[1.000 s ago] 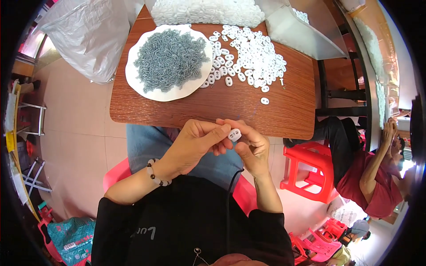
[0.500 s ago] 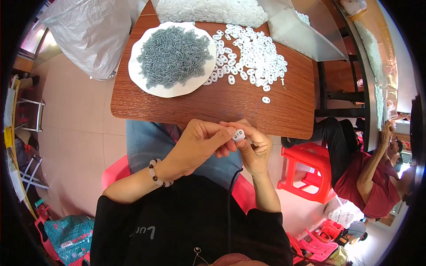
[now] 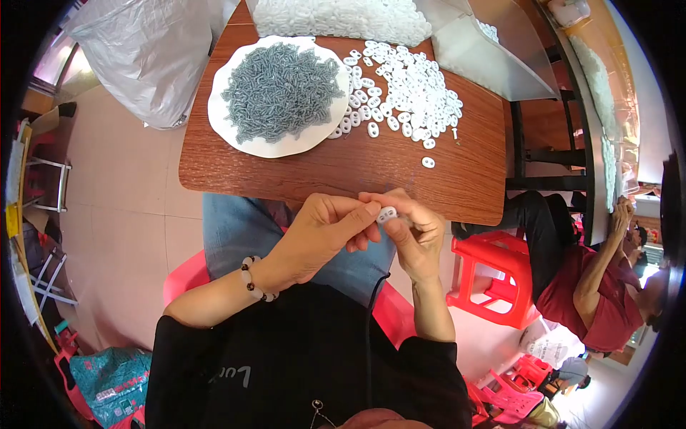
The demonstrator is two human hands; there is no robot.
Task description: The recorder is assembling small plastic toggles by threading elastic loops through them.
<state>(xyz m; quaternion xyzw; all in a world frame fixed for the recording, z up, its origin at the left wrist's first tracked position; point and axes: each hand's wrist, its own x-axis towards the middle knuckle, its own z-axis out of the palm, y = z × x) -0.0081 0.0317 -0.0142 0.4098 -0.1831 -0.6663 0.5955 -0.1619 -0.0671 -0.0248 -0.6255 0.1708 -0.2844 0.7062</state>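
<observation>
Just off the table's near edge, my two hands meet around a small white two-hole cord lock piece point(image 3: 386, 214), its holed face turned up. My left hand point(image 3: 314, 236), with a beaded bracelet at the wrist, pinches at the piece's left side with thumb and forefinger. On its other side, my right hand point(image 3: 414, 236) grips the piece between thumb and curled fingers. Anything else between the fingertips is hidden. Beyond them, a white scalloped plate point(image 3: 268, 149) bears a heap of small grey coil springs point(image 3: 282, 89). More white two-hole pieces point(image 3: 421, 89) lie piled to its right.
The brown wooden table point(image 3: 343, 168) spans the front. A single white piece point(image 3: 428, 162) and a small white pin point(image 3: 454, 134) lie near its right side. Clear-walled bins point(image 3: 343, 18) of white parts stand behind. A red stool point(image 3: 493, 279) and a seated person point(image 3: 593, 293) are at right.
The white piece has tilted slightly and shifted a little to the right with my right hand. My right thumb has moved slightly down from its face; my left hand has barely moved.
</observation>
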